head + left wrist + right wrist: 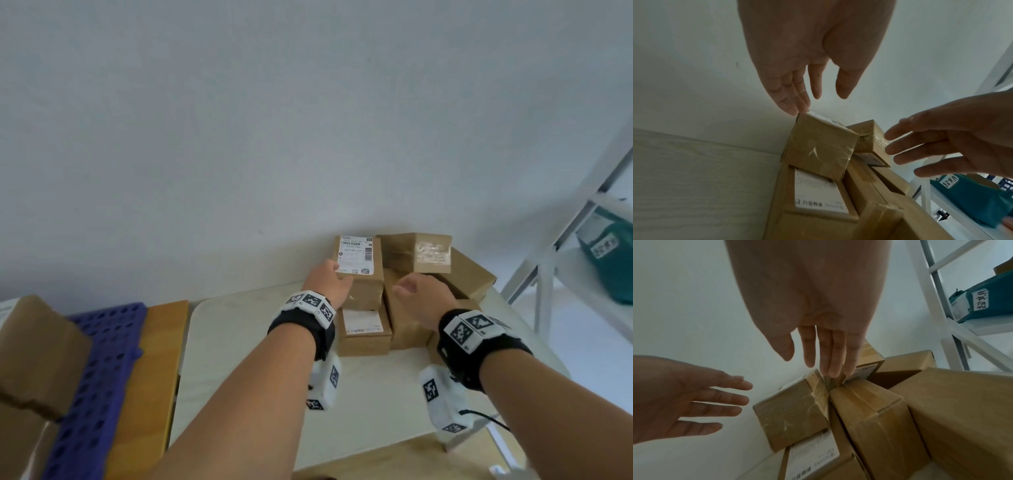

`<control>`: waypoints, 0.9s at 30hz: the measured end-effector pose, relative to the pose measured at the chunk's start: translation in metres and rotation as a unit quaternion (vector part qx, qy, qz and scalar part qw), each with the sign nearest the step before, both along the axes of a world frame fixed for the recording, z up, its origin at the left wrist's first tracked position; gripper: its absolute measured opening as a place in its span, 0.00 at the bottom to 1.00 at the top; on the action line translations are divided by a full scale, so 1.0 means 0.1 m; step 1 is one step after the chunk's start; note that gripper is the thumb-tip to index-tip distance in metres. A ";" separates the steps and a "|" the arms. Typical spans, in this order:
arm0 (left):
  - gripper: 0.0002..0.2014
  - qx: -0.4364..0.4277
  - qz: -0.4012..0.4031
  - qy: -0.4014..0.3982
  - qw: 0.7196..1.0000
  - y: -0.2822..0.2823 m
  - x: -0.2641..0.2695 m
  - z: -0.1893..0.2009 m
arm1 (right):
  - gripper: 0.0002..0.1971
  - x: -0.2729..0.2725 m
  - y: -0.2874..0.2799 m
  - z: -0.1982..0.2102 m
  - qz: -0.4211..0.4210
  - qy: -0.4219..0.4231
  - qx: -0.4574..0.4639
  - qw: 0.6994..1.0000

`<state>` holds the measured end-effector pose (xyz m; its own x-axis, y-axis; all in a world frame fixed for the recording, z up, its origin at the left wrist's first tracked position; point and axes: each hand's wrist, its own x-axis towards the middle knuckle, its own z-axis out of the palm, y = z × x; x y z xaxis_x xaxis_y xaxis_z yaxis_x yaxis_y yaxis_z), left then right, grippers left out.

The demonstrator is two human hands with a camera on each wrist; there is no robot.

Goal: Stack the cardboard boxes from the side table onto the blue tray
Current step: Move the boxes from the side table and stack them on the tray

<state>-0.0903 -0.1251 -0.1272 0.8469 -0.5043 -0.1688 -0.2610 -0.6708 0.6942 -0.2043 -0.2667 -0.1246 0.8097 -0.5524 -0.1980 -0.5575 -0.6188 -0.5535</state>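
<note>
Several cardboard boxes are piled at the back of the cream side table (260, 370), against the wall. The top left one, a small box (359, 274) with a white shipping label, rests on a second labelled box (364, 334). My left hand (334, 274) is open, its straight fingertips (795, 108) at the small box's (818, 146) left top corner. My right hand (411, 286) is open too. Its fingertips (834, 371) reach into the gap between the small box (793, 415) and the neighbouring box (875, 418). The perforated blue tray (99, 370) lies at the left with one cardboard box (34, 349) on it.
The tray sits on a wooden table (150, 377) that adjoins the side table. A white shelf frame (544, 274) stands to the right and holds a teal bag (609, 253). The white wall runs close behind the boxes.
</note>
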 end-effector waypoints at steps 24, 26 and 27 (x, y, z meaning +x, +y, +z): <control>0.21 0.022 0.046 0.183 0.982 -0.40 1.09 -0.59 | 0.27 1.12 -0.37 -0.56 -0.115 0.038 0.230 0.966; 0.22 0.016 0.056 0.193 0.980 -0.39 1.12 -0.61 | 0.27 1.13 -0.35 -0.56 -0.116 0.034 0.235 0.964; 0.22 0.014 0.060 0.199 0.978 -0.37 1.12 -0.62 | 0.27 1.13 -0.34 -0.57 -0.115 0.029 0.237 0.964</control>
